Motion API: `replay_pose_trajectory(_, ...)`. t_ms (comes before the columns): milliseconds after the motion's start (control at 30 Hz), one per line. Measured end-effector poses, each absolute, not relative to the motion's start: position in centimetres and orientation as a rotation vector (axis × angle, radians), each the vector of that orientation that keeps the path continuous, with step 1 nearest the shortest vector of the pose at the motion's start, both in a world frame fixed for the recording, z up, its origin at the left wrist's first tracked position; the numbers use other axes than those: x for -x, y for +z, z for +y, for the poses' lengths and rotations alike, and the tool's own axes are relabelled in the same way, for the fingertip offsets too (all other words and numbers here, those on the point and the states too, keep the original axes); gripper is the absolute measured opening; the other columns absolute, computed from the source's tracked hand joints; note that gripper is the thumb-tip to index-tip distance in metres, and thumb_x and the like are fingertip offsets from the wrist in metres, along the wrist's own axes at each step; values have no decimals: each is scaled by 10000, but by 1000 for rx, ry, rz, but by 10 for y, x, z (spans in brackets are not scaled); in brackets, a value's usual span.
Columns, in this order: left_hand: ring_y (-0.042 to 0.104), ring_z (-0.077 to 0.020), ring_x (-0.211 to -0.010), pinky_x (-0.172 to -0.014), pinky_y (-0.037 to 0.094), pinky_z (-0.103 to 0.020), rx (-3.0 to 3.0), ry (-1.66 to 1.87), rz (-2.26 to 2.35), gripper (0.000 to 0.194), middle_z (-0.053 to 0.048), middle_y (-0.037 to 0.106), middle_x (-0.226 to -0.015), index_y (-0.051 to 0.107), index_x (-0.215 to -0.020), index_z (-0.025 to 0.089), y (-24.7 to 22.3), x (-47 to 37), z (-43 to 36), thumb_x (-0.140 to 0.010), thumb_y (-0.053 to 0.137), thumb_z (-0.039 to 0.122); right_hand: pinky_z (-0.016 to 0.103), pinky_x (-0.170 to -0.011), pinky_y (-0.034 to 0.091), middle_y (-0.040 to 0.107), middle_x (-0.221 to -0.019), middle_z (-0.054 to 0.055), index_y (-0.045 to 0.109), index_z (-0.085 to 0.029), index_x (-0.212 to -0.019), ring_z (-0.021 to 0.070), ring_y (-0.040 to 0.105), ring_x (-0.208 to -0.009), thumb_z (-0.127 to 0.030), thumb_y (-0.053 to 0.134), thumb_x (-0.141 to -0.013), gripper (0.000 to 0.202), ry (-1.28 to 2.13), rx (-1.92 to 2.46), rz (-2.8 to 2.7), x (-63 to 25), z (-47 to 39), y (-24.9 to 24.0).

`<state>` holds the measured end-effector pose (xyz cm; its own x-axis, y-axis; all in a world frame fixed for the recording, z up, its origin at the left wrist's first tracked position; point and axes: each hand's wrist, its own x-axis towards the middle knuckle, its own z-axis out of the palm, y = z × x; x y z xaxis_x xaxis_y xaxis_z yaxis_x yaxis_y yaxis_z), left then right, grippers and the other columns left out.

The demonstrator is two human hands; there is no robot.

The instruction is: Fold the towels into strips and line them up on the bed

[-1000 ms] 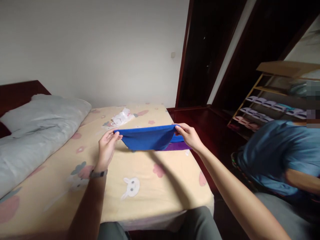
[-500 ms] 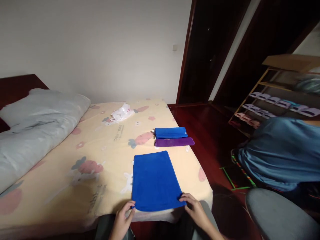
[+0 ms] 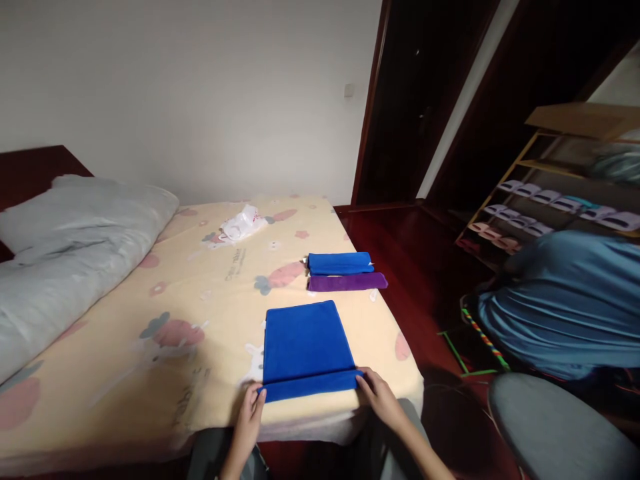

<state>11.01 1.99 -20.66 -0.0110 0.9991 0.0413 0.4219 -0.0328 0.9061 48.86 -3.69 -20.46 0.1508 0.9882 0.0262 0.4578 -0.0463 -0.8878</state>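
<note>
A blue cloth (image 3: 307, 340) lies on the bed near its front edge, its near edge folded over into a narrow band. My left hand (image 3: 251, 408) pinches the left end of that band. At the band's right end, my right hand (image 3: 379, 395) grips the cloth between thumb and fingers. Beyond the cloth lie a folded blue cloth (image 3: 340, 263) and, touching it on the near side, a folded purple cloth (image 3: 345, 283).
The bed (image 3: 210, 373) has a patterned cream sheet, with a white plastic bag (image 3: 243, 223) and a grey quilt (image 3: 85, 233). To the right are a grey round seat (image 3: 555, 427), a blue cover (image 3: 560, 300) and a slipper rack (image 3: 530, 163).
Both hands have moved slightly away from me and folded the near edge of the blue cloth over onto itself. The cloth now looks shorter.
</note>
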Motion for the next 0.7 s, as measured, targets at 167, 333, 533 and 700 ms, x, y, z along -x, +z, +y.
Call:
replay_pose_trajectory(167, 723, -269, -980, -894, 587, -403, -1631, 1050, 1569, 473, -116, 736, -1024, 637, -1003, 212, -212, -117, 31, -865, 528, 651, 428, -948, 515, 732, -1056, 110, 677, -218, -1078, 284, 676, -1013, -487, 421, -981, 384, 733, 1715, -1437, -485, -21, -209)
replay_pose_trajectory(333, 723, -256, -950, -868, 587, -391, -1717, 1039, 1581, 440, -112, 738, -1015, 643, -1010, 211, -216, -113, 29, -903, 499, 613, 415, -914, 523, 736, -1047, 110, 678, -215, -1066, 282, 684, -993, -484, 391, -995, 400, 686, 1732, -1441, -483, -20, -213)
replay_pose_trajectory(533, 719, -228, -815, -778, 585, -349, -1868, 1033, 1612, 388, -90, 744, -922, 651, -1020, 219, -219, -112, 33, -935, 487, 561, 385, -858, 499, 732, -964, 114, 668, -204, -1110, 275, 688, -926, -461, 306, -1028, 451, 542, 1857, -1558, -480, -18, -219)
replay_pose_trajectory(700, 717, -212, -781, -774, 577, -334, -2019, 1073, 1629, 359, -85, 751, -920, 669, -1011, 220, -220, -114, 36, -959, 473, 516, 364, -803, 464, 717, -889, 123, 679, -182, -1121, 269, 680, -862, -409, 262, -1046, 481, 351, 1987, -1703, -477, -13, -219)
